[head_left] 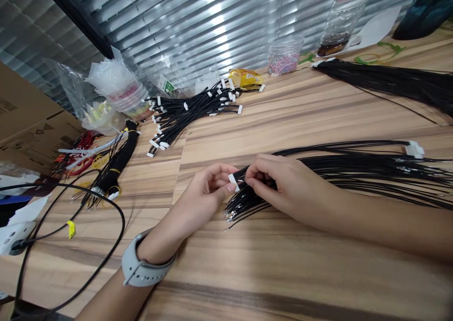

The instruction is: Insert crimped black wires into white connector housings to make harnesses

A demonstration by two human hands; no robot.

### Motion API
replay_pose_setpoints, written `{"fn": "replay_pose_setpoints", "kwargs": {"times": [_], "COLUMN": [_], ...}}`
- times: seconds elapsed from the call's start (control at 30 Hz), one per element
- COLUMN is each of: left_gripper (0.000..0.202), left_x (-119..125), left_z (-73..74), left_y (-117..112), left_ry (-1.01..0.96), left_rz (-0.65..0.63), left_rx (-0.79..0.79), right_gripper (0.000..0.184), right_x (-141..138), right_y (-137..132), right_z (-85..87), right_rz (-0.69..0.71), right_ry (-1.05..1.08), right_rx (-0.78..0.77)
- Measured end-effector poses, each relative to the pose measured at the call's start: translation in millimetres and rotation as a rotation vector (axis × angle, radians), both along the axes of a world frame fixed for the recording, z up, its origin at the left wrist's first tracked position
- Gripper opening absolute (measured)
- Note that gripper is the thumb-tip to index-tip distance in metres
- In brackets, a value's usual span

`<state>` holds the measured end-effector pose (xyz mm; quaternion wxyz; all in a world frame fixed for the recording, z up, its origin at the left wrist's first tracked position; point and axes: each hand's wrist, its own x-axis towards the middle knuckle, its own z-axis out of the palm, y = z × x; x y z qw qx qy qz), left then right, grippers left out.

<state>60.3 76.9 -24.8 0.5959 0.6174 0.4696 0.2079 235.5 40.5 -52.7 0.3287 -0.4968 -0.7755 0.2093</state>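
Between the thumb and fingers of my left hand [212, 189] is a white connector housing [234, 182]. Black wires run from the housing toward my right hand [279, 177], whose thumb and forefinger pinch a black wire close beside it. Under my right hand lies a loose bundle of black wires [339, 170] stretching to the right. Bare metal terminals [233, 211] show at the bundle's near left end. More white connectors [414, 149] sit at its far right end. My right palm and wrist hide part of the bundle.
Behind my hands lies a pile of finished black cables [198, 104] with white connectors. A tied wire bundle [118, 165] and a looping power cord [122, 217] are at left. Plastic tubs [123, 87], a small cup [285, 57] and another long wire bundle [389, 80] stand or lie farther back.
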Motion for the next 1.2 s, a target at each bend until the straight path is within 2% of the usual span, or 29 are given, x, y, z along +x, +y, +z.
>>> {"fn": "replay_pose_setpoints", "kwargs": {"times": [0.6, 0.83, 1.2], "left_gripper": [0.018, 0.017, 0.022], "left_x": [2, 0, -1], "left_z": [1.5, 0.4, -0.4], "left_y": [-2, -2, -1], "left_ry": [-0.019, 0.010, 0.056], "left_rz": [0.037, -0.026, -0.082], "left_rx": [-0.013, 0.012, 0.081], "right_gripper": [0.011, 0.014, 0.011], "right_x": [0, 0, 7], "right_y": [1, 2, 9], "right_z": [-4.2, -4.5, 5.5], "right_rz": [0.053, 0.096, 0.177], "right_ry": [-0.027, -0.059, 0.154], "right_rx": [0.082, 0.087, -0.129]}}
